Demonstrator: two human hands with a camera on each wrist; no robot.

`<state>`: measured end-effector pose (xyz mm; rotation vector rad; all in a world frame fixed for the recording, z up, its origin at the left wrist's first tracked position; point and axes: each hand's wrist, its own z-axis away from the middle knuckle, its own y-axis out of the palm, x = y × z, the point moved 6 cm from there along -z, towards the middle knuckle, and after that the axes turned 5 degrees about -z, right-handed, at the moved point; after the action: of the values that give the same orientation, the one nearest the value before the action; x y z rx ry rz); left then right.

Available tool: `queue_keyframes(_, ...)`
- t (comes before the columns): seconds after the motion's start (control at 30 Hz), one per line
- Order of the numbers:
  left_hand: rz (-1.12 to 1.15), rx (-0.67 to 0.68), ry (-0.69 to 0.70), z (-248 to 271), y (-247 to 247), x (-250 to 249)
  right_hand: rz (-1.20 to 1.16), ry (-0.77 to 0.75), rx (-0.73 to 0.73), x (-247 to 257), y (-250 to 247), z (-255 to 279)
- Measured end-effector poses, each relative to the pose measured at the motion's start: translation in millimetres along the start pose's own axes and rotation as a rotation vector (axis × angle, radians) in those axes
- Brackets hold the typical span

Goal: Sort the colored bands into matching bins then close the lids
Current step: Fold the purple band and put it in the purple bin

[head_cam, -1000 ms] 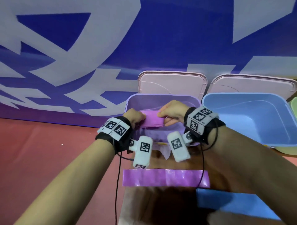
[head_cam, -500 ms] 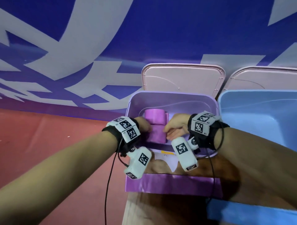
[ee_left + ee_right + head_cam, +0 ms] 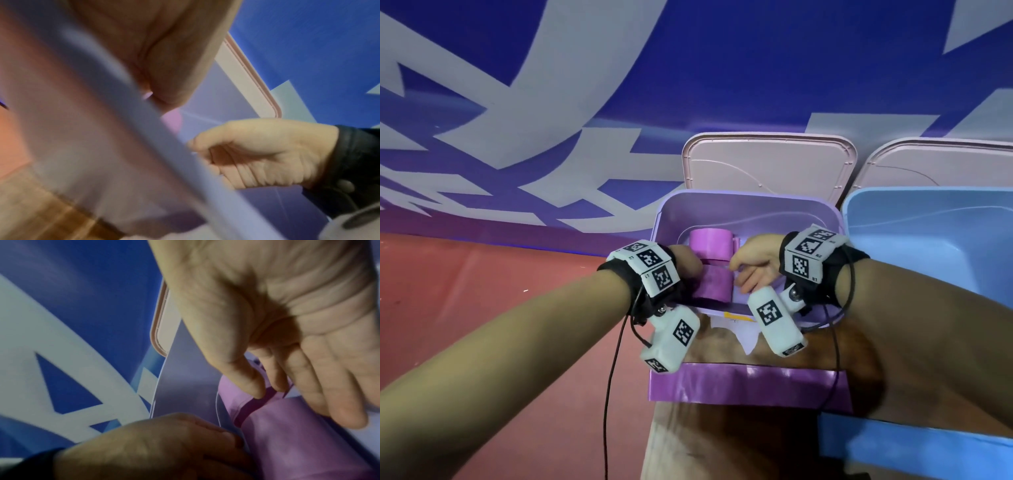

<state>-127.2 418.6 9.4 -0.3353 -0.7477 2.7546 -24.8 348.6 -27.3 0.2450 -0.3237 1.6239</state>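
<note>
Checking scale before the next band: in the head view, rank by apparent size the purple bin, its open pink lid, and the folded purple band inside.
1. purple bin
2. pink lid, partly hidden behind the bin
3. folded purple band, clearly smallest

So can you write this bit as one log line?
step: placing purple band | bin: purple bin, lid open | hands: both on band | blue bin: open
</note>
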Motion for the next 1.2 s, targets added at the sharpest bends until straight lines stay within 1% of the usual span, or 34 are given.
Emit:
queue_keyframes(0.03,-0.011,-0.015,0.038,-1,-1,0,0.027,-0.014,-0.01,1,-1,7)
queue_keyframes(0.07,-0.035,-0.028,0.042,10,-5,0,0.062,-0.024,-0.018,1,-2,15)
queue_keyframes(0.1,-0.145,-0.038,0.094,16,-8,-5,0.096,-0.036,-0.028,2,-1,24)
queue_keyframes(0.13,-0.259,-0.049,0.143,27,-11,-8,0.14,-0.071,-0.07,4,-2,33)
queue_keyframes(0.17,-0.237,-0.071,0.153,32,-13,-7,0.192,-0.121,-0.134,6,-5,40)
queue_keyframes(0.2,-0.068,-0.099,0.132,35,-15,-5,0.241,-0.179,-0.205,8,-8,47)
queue_keyframes(0.23,0.048,-0.187,0.167,37,-19,-3,0.28,-0.238,-0.278,10,-10,57)
queue_keyframes(0.3,0.064,-0.324,0.198,45,-25,-3,0.342,-0.328,-0.373,11,-10,73)
queue_keyframes(0.37,-0.003,-0.395,0.28,59,-19,-6,0.409,-0.412,-0.44,7,-5,87)
queue_keyframes(0.43,0.021,-0.518,0.35,76,-16,-6,0.493,-0.506,-0.558,2,1,102)
queue_keyframes(0.5,0.044,-0.595,0.405,87,-11,-3,0.525,-0.611,-0.689,-5,6,119)
queue_keyframes(0.6,0.079,-0.676,0.498,104,5,1,0.563,-0.766,-0.839,-22,18,145)
queue_keyframes(0.67,0.08,-0.733,0.535,116,18,3,0.645,-0.854,-0.887,-36,30,154)
queue_keyframes(0.73,0.043,-0.767,0.536,121,32,6,0.735,-0.929,-0.891,-51,41,154)
queue_keyframes(0.83,-0.062,-0.795,0.514,118,55,12,0.942,-1.022,-0.785,-72,63,146)
queue_keyframes(0.9,-0.166,-0.761,0.477,107,72,19,1.062,-1.051,-0.722,-91,71,132)
queue_keyframes(0.93,-0.21,-0.725,0.453,99,81,25,1.095,-1.019,-0.665,-100,74,122)
queue_keyframes(0.97,-0.232,-0.68,0.431,89,89,31,1.113,-0.969,-0.624,-110,75,110)
queue_keyframes(1.03,-0.218,-0.591,0.352,66,104,49,1.144,-0.751,-0.541,-133,72,87)
queue_keyframes(1.1,-0.133,-0.547,0.204,47,117,74,1.141,-0.616,-0.531,-151,66,72)
queue_keyframes(1.2,0.144,-0.562,-0.018,33,131,110,1.073,-0.539,-0.527,-167,63,57)
